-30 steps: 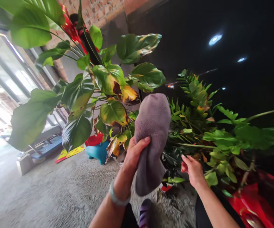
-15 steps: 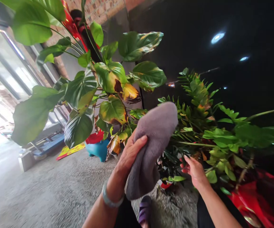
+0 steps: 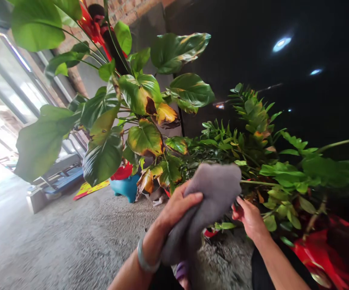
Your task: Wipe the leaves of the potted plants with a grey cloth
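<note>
My left hand (image 3: 177, 209) grips a grey cloth (image 3: 213, 193), thumb on top and the fingers hidden beneath it. The cloth hangs in front of a low plant with dark, narrow leaves (image 3: 198, 155), its far edge close to my right fingertips. My right hand (image 3: 248, 219) is closed in a pinch at the foliage. What lies between its fingertips is hidden by the cloth and the dark leaves. To the left stands a tall plant with broad leaves (image 3: 146, 137), some of them yellow and brown at the edges.
A blue pot (image 3: 124, 188) and a blue trolley (image 3: 62, 181) stand on the rough concrete floor (image 3: 86, 241) at left. Red wrapping (image 3: 328, 253) lies at lower right beside more green foliage (image 3: 286, 173). Behind the plants rises a glossy black wall (image 3: 237, 48).
My left hand has lowered the grey cloth and moved it right, close to my right fingertips. My right hand stays nearly in place. The view has shifted slightly.
</note>
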The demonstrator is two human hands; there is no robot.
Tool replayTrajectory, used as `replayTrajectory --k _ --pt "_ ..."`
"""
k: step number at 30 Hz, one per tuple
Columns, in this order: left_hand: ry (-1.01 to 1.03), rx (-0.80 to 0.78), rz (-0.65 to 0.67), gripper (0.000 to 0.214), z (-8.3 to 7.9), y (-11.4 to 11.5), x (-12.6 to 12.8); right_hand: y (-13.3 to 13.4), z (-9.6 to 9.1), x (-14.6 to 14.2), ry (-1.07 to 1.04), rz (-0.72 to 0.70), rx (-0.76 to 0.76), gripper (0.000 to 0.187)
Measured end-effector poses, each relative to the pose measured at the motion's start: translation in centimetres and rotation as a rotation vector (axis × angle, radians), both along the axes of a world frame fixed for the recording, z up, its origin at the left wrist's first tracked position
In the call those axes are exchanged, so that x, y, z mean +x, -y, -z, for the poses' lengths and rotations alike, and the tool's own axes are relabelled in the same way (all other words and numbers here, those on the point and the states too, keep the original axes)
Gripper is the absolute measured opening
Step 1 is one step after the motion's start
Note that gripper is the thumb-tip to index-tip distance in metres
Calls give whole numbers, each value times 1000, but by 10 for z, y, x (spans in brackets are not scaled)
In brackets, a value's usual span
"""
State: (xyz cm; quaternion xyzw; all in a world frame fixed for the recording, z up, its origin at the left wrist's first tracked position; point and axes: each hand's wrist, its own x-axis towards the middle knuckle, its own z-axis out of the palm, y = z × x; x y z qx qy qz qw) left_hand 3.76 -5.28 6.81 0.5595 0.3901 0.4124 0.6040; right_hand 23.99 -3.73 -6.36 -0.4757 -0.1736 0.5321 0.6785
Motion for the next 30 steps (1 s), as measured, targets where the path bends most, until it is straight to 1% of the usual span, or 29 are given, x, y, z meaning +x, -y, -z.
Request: replayTrajectory --k 1,2,3,4,6,8,9,10,11,12,13,14,16,17,18,19,20,22,24,25,26,27,28,29,30 --pt "60 26 -60 37 -8 -9 3 0 -1 -1 0 9 4 43" --pt "113 33 -107 36 -10 -16 6 -1 -1 -2 -1 16 8 44" --pt "142 26 -139 35 -8 -22 9 -1 -1 -3 -4 22 14 44" --pt "139 12 -163 34 0 -24 12 -1 -1 -3 -8 29 19 44" --pt "31 -38 -158 30 25 -19 13 -1 0 -3 -18 40 31 45" --pt "-138 -113 -47 23 51 -4 7 -1 2 -1 -26 46 41 43" --pt "-203 -160 52 20 59 6 2 -1 3 1 -30 47 43 42" --pt "-241 -202 152 19 63 15 -4 -1 3 2 -34 47 43 40" --pt "-252 -229 227 21 62 22 -9 -1 4 2 -38 48 43 40" --pt "-241 -233 260 24 55 26 -14 -1 4 3 -43 47 43 39" --pt "-208 -213 250 28 44 27 -17 -1 4 3 -49 46 44 40" --pt "-157 -171 202 33 31 25 -19 -1 3 2 -54 43 46 40" --pt "-16 -67 55 42 4 12 -18 -1 2 0 -60 35 52 41" --pt "58 -23 -13 45 -5 3 -15 -1 1 -2 -60 29 54 41" --pt "123 7 -68 46 -10 -6 -11 -1 0 -3 -60 23 55 42" --pt "165 22 -113 46 -10 -14 -7 -1 0 -4 -58 20 55 42" --pt "176 23 -141 43 -5 -20 -2 -1 -1 -5 -57 20 54 43" --pt "98 -8 -152 34 16 -22 4 -1 -2 -5 -57 27 53 45" --pt "-68 -80 -76 23 42 -12 5 0 -3 -4 -59 37 51 45" --pt "-152 -127 -6 19 52 -4 2 1 -3 -3 -59 39 49 45" --pt "-217 -174 71 18 58 4 -2 1 -4 -2 -59 40 47 44" --pt "-253 -210 138 17 60 11 -7 1 -4 -2 -58 38 47 43" --pt "-261 -226 184 19 56 17 -12 2 -4 -1 -57 36 50 41" --pt "-239 -217 199 21 48 20 -17 2 -3 -1 -54 33 54 39" --pt "-191 -187 182 25 37 20 -20 2 -3 -1 -51 29 60 37"
